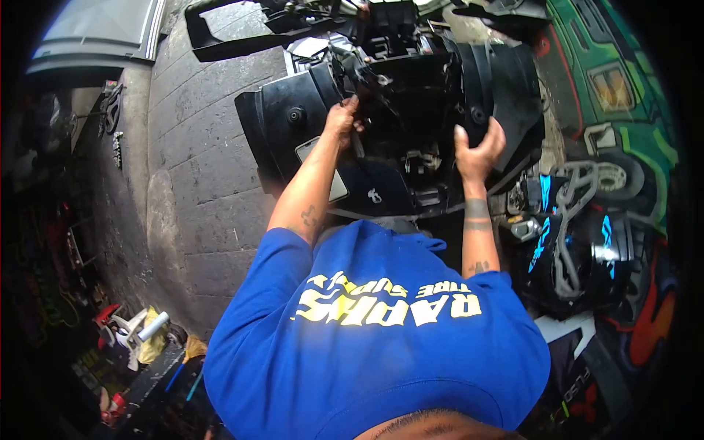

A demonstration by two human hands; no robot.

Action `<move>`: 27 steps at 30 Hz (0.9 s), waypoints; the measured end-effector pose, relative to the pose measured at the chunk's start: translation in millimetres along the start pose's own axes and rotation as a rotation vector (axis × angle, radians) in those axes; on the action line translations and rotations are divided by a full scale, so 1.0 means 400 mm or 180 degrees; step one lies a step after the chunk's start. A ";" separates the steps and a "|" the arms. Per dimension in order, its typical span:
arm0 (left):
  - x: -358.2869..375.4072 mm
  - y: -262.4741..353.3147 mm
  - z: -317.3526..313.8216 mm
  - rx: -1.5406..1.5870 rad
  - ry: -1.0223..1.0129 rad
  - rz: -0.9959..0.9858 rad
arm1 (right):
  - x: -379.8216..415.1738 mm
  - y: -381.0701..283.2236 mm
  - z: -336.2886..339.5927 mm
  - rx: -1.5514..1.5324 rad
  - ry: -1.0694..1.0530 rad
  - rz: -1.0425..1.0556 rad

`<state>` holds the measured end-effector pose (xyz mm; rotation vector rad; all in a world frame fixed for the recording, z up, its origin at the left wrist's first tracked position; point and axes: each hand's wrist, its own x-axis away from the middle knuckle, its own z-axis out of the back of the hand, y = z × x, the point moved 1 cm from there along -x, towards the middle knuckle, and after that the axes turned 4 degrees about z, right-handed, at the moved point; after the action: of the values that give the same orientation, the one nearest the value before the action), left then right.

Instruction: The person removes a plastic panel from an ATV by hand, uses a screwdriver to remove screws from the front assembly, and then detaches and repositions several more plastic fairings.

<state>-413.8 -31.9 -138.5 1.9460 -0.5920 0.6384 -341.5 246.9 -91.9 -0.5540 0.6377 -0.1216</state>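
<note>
Both hands reach forward to a vehicle's black plastic bodywork, with panels spreading out on either side. My left hand is closed by the inner edge of the left black panel; what its fingers hold is too small and dark to make out. At the right black panel, my right hand has its thumb and fingers apart, fingertips close to the round fitting. Between the hands is a dark open middle section with a metal part. A pale-edged rectangular thing lies partly behind my left forearm.
A black frame-shaped part stands at the back left. Grey paved floor stretches along the left. To the right are a black-and-blue motorcycle and a green painted wall. Assorted items, including a white piece, lie at lower left.
</note>
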 end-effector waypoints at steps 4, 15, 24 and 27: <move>0.007 0.009 -0.004 0.0229 -0.0159 0.0001 | -0.002 -0.083 -0.087 0.0124 -0.0529 0.0336; -0.005 0.009 -0.005 0.0296 0.0041 -0.0005 | 0.082 -0.100 -0.186 -0.0272 -0.0933 -0.0460; -0.014 0.013 0.009 0.0127 0.0103 -0.0022 | 0.101 -0.091 -0.211 -0.0124 -0.0813 -0.0430; 0.049 0.066 -0.054 -0.1146 0.1381 -0.1678 | 0.104 -0.094 -0.217 -0.0012 -0.0872 -0.0506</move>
<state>-419.9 -26.0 -100.1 1.4711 0.0811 0.5437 -357.5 164.3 -151.7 -0.6122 0.3271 -0.1903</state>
